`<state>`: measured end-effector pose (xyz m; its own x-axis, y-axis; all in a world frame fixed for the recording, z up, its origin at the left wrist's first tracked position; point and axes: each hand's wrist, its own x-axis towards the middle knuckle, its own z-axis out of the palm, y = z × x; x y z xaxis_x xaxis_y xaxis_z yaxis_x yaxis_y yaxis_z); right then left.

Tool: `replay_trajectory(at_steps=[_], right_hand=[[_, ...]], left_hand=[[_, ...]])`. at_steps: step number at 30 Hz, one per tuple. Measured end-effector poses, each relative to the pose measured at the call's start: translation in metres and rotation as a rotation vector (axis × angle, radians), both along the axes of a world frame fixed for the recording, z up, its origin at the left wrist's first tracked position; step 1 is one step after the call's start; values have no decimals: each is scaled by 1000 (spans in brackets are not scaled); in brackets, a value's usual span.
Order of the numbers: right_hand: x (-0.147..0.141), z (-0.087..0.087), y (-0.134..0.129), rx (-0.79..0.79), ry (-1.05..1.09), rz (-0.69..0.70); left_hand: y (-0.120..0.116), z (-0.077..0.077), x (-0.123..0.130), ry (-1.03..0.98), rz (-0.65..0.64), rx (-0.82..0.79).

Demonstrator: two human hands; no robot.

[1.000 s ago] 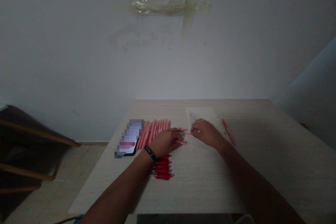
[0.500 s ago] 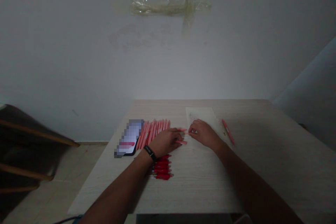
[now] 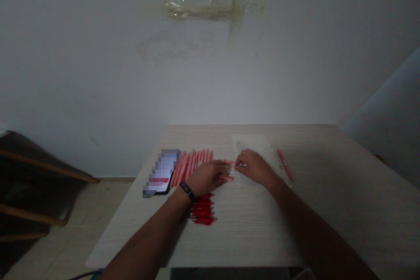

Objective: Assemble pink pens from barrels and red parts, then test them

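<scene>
In the head view, the left hand [image 3: 206, 178] lies on the pale wood-grain counter [image 3: 315, 148], its grip closed around two thin pink pieces [image 3: 227, 178] whose ends poke out to the right past the fingers. A black wristband [image 3: 187, 191] circles that wrist. The right hand [image 3: 256, 167] rests just beside it on a sheet of paper [image 3: 251, 144], fingers drawn together at the tip of the farther pink piece; whether they clamp it, I cannot tell.

Just far of the left hand lies a tight row of pink pens [image 3: 193, 166], with a pixelated phone [image 3: 160, 173] at their left. Red pen parts [image 3: 203, 210] are stacked under the left wrist's near side. One loose pink pen [image 3: 285, 165] lies right of the paper. Strips of clear tape [image 3: 213, 8] cling to the wall.
</scene>
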<state>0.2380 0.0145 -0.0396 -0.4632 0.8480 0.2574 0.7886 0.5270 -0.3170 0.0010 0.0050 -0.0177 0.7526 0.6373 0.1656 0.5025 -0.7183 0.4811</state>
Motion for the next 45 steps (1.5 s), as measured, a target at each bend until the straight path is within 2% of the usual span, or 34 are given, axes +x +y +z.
replay_trajectory(at_steps=[7,14,17,22,26,31,36,40,45], right_hand=[[10,6,2,10,-12,-48],[10,6,0,5,-10,-17],[10,8,-2,-3,37,46],[5,11,-7,-56,31,242],[-1,7,-11,-102,18,282],[-5,3,-13,-118,12,272],[-7,8,-14,-106,3,253],[1,12,-12,-57,1,217],[17,16,-6,-12,21,167]], left_hand=[[-1,1,-1,-32,-3,-31],[-1,2,-1,-18,-2,-27],[-1,2,-2,-7,14,-15],[-2,-1,-2,15,50,16],[-1,-2,-3,39,62,38],[-1,0,-4,44,40,29],[-2,1,-2,37,68,11],[-4,0,-1,48,127,-9],[-4,-5,1,32,85,-3]])
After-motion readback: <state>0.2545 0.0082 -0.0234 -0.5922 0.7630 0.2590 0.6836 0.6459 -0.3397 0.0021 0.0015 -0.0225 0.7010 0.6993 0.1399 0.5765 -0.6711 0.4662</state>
